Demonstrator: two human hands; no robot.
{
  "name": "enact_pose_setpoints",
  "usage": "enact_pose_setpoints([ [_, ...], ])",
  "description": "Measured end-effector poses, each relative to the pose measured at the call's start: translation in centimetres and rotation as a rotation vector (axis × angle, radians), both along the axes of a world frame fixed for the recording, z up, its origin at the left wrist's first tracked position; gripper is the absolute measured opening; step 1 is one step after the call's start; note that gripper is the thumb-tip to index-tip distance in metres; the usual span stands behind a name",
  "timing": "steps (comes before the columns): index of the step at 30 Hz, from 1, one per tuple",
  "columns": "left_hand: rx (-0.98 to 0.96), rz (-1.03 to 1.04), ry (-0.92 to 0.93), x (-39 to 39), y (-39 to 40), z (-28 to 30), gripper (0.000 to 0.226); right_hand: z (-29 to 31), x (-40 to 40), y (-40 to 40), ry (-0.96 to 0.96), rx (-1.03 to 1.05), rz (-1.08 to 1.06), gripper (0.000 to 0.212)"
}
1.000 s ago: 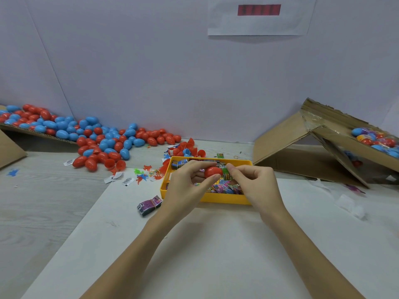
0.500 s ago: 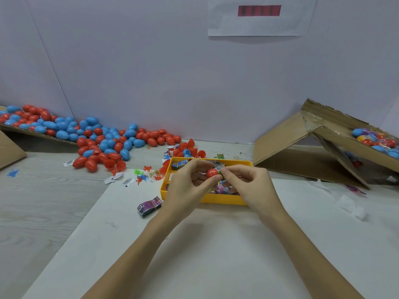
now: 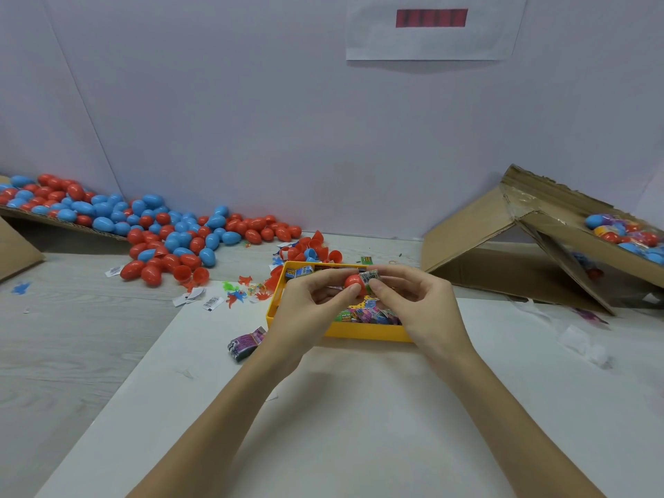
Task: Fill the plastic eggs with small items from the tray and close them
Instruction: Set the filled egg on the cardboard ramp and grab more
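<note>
My left hand point(image 3: 312, 306) pinches a red egg half point(image 3: 353, 281) between thumb and fingers, just above the yellow tray point(image 3: 363, 331). My right hand point(image 3: 416, 300) pinches a small printed wrapped item point(image 3: 370, 276) and holds it against the egg half's right side. The tray holds several small colourful wrapped items point(image 3: 366, 313). Whether the item sits inside the half is hidden by my fingers.
A heap of red and blue eggs point(image 3: 154, 228) spills from a cardboard ramp at the left. Loose red halves point(image 3: 312, 248) lie behind the tray. A purple packet point(image 3: 246, 342) lies left of the tray. A cardboard box point(image 3: 560, 239) with filled eggs stands at the right.
A whole red egg was between my hands a second ago; now only one red half shows in my left hand and my right hand has brought a wrapped item to it.
</note>
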State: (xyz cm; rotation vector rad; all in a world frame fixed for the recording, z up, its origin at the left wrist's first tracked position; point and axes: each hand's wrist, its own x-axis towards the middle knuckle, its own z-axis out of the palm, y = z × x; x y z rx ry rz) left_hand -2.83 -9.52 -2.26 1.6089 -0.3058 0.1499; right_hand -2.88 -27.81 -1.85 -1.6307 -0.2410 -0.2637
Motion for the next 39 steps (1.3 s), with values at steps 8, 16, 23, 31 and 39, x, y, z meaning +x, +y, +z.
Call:
enact_pose_setpoints([
  [8, 0.003, 0.012, 0.014, 0.1, -0.1, 0.0, 0.032, 0.1, -0.3, 0.3, -0.044, -0.029, -0.031, 0.023],
  [16, 0.015, 0.005, -0.044, -0.2, -0.1, 0.2, 0.028, -0.2, -0.3, 0.6, 0.007, -0.026, -0.004, 0.019],
  [23, 0.043, 0.040, -0.088, -0.3, -0.1, 0.2, 0.029, -0.3, -0.2, 0.6, 0.043, 0.011, -0.007, 0.017],
  [31, 0.186, 0.104, -0.330, -0.9, -1.0, -0.2, 0.041, -0.2, -0.5, 0.9, 0.136, 0.118, 0.043, 0.016],
  [39, 0.119, 0.054, -0.275, -0.8, -0.7, 0.1, 0.049, 0.2, -0.8, 1.3, 0.158, 0.202, 0.042, 0.018],
])
